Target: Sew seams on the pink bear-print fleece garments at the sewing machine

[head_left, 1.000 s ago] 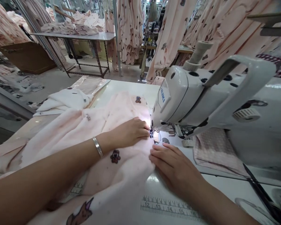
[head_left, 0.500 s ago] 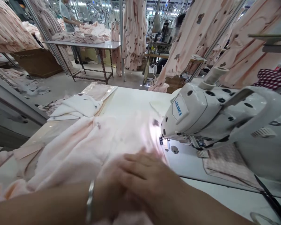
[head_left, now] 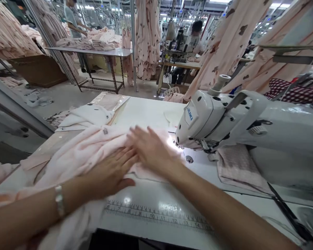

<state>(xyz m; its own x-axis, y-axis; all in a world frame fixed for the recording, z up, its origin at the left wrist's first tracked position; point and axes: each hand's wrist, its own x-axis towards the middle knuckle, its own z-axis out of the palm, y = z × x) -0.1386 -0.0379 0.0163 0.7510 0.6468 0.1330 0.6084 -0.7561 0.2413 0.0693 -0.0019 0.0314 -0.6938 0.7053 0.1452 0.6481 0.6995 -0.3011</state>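
A pale pink fleece garment [head_left: 83,152] with small dark prints lies bunched on the white sewing table [head_left: 146,114]. My left hand [head_left: 112,172], a silver bangle at its wrist, lies flat on the fabric with fingers stretched out. My right hand [head_left: 148,149] rests palm down on the fabric just beyond it, fingers spread, left of the needle area of the white sewing machine [head_left: 224,118]. Neither hand grips anything. The fabric edge is away from the needle.
A printed ruler [head_left: 156,215] runs along the table's front edge. A folded white piece [head_left: 86,116] lies at the far left of the table. A pink checked cloth [head_left: 237,166] sits under the machine arm. Hanging garments, a worktable and other people fill the background.
Both hands left the needle area and moved left, pulling the fabric away from under the presser foot; now they lie flat on it. The camera has tilted up.
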